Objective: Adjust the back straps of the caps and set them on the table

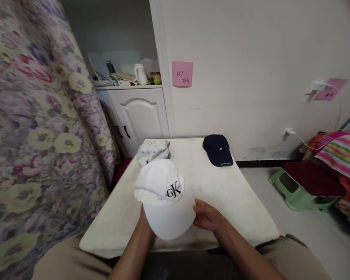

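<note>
The white cap (165,206) is held up over the near half of the table (236,206), left of its middle, brim nearest the person and toward the near edge, crown pointing toward the far left corner. Its long axis, crown to brim, thus runs from far left to near right, slanting across the table. The right hand (204,216) grasps the rim of the brim at its right side, thumb and fingers closed on it, so the crown lies to the left of and beyond that grip. The left hand (145,218) is at the cap's left underside, mostly hidden by it; I cannot tell how its fingers are set. The crown overlaps the grey cap (152,152) by the far left corner; the navy cap (216,148) lies well apart, by the far right corner.
</note>
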`<state>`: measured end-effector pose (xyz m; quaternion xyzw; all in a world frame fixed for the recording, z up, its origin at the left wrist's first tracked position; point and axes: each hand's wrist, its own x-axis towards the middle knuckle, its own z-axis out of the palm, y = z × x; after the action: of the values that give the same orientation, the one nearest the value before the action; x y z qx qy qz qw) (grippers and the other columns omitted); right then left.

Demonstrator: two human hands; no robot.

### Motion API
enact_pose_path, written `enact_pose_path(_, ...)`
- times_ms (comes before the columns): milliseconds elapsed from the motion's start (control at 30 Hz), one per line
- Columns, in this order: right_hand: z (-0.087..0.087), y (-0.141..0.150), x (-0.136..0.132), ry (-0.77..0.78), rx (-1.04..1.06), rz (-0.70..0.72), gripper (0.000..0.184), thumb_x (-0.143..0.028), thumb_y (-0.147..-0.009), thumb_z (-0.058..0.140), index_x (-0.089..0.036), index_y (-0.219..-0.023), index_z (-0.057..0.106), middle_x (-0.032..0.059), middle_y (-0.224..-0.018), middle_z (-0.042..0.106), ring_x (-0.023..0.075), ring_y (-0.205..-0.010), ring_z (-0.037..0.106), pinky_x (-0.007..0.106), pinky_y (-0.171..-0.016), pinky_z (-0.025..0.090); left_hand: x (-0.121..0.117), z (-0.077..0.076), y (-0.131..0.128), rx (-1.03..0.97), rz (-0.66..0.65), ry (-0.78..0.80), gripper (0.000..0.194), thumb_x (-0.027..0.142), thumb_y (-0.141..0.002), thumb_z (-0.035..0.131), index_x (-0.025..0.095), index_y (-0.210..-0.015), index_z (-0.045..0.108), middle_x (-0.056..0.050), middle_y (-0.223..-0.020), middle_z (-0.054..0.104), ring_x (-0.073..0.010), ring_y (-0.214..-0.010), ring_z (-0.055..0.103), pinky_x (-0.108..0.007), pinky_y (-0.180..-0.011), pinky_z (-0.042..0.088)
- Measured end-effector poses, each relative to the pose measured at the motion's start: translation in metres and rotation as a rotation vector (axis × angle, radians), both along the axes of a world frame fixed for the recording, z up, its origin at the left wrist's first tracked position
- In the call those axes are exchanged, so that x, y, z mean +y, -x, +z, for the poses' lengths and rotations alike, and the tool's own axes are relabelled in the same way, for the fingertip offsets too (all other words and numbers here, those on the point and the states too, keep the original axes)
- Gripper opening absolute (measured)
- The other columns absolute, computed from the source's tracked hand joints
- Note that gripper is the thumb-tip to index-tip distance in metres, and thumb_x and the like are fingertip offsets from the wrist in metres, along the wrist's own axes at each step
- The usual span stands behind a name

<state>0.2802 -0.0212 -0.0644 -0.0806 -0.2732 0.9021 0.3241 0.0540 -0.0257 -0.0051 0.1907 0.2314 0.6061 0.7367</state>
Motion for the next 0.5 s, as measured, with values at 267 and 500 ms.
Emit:
enact_pose_path(267,0.007,-0.023,0.014,0.037,-0.019,-0.239,0.039,-0.023,-0.079,0.081,-0.017,-0.114,0.063,0.0001,-0.088,0.076,0.0087,-0.065,0.070,0.015,-0.060,0.058,0.016,-0.034,-0.002,-0.072,-0.018,0.066,0.026,0.021,-0.096,0.053,0.016,-0.117,0.068,-0.009,-0.108,0.078,-0.0238,-0.107,0.070,-0.038,-0.102,0.049)
enact_pose_path(500,0.020,-0.034,0.076,0.060,-0.121,-0.512,0.033,-0.012,-0.079,0.076,-0.016,-0.110,0.064,0.0019,-0.091,0.077,0.0095,-0.063,0.071,0.017,-0.061,0.060,0.009,-0.050,-0.008,-0.046,-0.050,0.119,0.016,0.009,-0.092,0.058,0.008,-0.100,0.072,-0.011,-0.087,0.078,-0.0165,-0.076,0.073,-0.027,-0.076,0.059)
